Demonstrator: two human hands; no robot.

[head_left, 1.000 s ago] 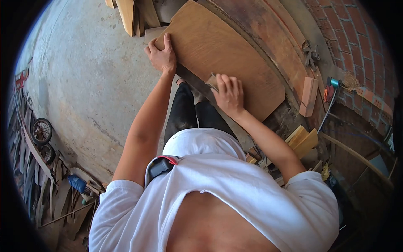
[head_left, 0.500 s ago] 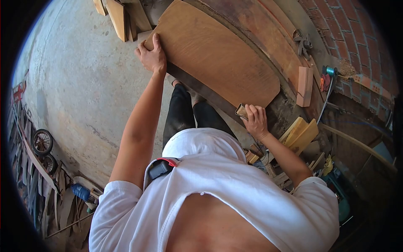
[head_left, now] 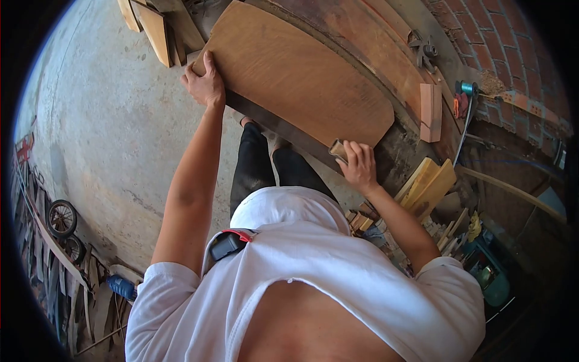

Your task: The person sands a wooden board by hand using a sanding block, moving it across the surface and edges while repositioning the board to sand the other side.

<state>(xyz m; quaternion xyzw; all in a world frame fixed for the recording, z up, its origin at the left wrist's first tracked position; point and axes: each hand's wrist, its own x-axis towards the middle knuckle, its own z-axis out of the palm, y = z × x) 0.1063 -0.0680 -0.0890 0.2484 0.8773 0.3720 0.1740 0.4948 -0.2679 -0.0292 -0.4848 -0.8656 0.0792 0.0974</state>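
Note:
A wide brown wooden board (head_left: pixel 295 72) with a curved far edge lies on the workbench (head_left: pixel 283 125). My left hand (head_left: pixel 205 85) is closed around the board's left corner, thumb on the top face and fingers over the edge. In my right hand (head_left: pixel 360 166) is a small block wrapped in what looks like sandpaper, a sanding block (head_left: pixel 338 149). It sits right at the board's near edge, by the right end. The palm side of this hand hides part of the block.
Beyond the board lie a long wooden plank (head_left: pixel 356 45), a metal clamp-like part (head_left: pixel 422 49) and a reddish wood block (head_left: pixel 430 113). Yellowish offcuts (head_left: pixel 428 188) stand at right. More boards (head_left: pixel 152 30) lean at upper left. A brick wall (head_left: pixel 500 39) rises behind.
The view has shifted slightly, so the bench things appear a little further left and up. My right hand still holds the sanding block at the board's edge; my left hand keeps its grip.

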